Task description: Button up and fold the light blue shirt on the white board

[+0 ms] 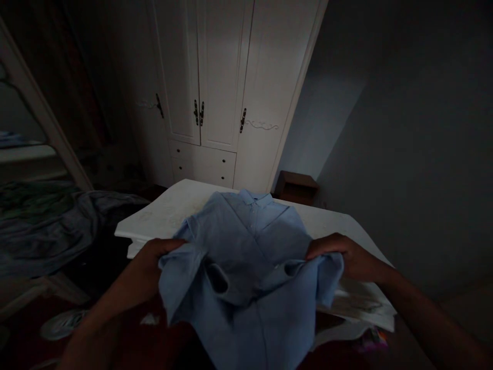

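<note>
A light blue button shirt lies with its collar end on a white table, while its lower part hangs toward me. My left hand grips the shirt's left side, fingers closed on the bunched fabric. My right hand pinches the right side the same way. Both hands hold the cloth lifted at the table's near edge.
A white wardrobe with dark handles stands behind the table. A small brown cabinet sits to its right by the grey wall. Dark bedding and a ladder-like frame fill the left. Papers lie under the shirt's right side.
</note>
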`<move>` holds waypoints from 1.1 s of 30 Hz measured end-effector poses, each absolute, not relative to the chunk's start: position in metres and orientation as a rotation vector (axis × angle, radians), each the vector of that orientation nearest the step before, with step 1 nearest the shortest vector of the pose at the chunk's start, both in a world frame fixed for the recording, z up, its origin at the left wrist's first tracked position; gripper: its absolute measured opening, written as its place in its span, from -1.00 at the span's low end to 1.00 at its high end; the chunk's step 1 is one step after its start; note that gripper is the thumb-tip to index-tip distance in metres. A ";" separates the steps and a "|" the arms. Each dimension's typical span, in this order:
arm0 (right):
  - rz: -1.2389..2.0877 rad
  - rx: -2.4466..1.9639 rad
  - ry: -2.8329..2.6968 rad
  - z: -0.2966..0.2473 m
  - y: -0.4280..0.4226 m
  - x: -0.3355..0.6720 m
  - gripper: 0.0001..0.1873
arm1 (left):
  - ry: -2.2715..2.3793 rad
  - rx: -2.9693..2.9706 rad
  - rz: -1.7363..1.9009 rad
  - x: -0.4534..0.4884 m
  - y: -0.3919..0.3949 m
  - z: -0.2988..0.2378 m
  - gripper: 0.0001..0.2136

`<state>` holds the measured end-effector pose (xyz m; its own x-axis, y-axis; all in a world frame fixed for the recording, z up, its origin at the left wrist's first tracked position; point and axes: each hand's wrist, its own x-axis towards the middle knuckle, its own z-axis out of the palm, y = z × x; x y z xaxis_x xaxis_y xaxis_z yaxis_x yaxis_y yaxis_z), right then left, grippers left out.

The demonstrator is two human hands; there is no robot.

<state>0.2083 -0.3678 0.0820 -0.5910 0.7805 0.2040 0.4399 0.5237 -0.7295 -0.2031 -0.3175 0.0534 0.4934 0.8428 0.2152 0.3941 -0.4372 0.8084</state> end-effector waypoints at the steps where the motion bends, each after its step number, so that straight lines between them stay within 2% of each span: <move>1: 0.877 -1.032 -2.198 0.081 -0.359 0.212 -0.68 | 1.022 1.960 0.850 -0.194 -0.309 0.061 -0.80; 6: 0.897 -1.194 -1.925 0.076 -0.314 0.233 -0.60 | 0.997 1.663 1.004 -0.159 -0.248 0.078 -0.72; 11: 1.027 -1.205 -1.646 0.064 -0.266 0.254 -0.51 | 0.912 1.480 0.931 -0.142 -0.177 0.076 -0.62; 14: 1.138 -1.216 -1.504 0.047 -0.234 0.263 -0.52 | 0.921 1.472 0.846 -0.126 -0.134 0.066 -0.62; 18: 1.255 -1.349 -1.303 0.011 -0.198 0.270 -0.53 | 1.215 1.501 0.679 -0.102 -0.085 0.034 -0.70; 22: 1.374 -1.509 -1.180 -0.017 -0.186 0.278 -0.59 | 1.381 1.536 0.588 -0.093 -0.057 0.004 -0.76; 27: 1.237 -1.465 -1.240 -0.019 -0.191 0.295 -0.54 | 1.233 1.651 0.582 -0.105 -0.051 0.009 -0.59; 30: 1.142 -1.420 -1.119 -0.021 -0.189 0.304 -0.59 | 1.151 1.604 0.742 -0.112 -0.049 0.019 -0.53; 33: 1.142 -1.460 -0.788 -0.031 -0.182 0.310 -0.80 | 1.313 1.422 0.901 -0.116 -0.042 0.017 -0.55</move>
<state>0.3100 -0.1820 -0.0312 0.3221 0.9173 -0.2340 -0.1066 -0.2105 -0.9718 -0.1163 -0.0420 0.0175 0.1460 0.9853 -0.0884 0.2724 0.0458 0.9611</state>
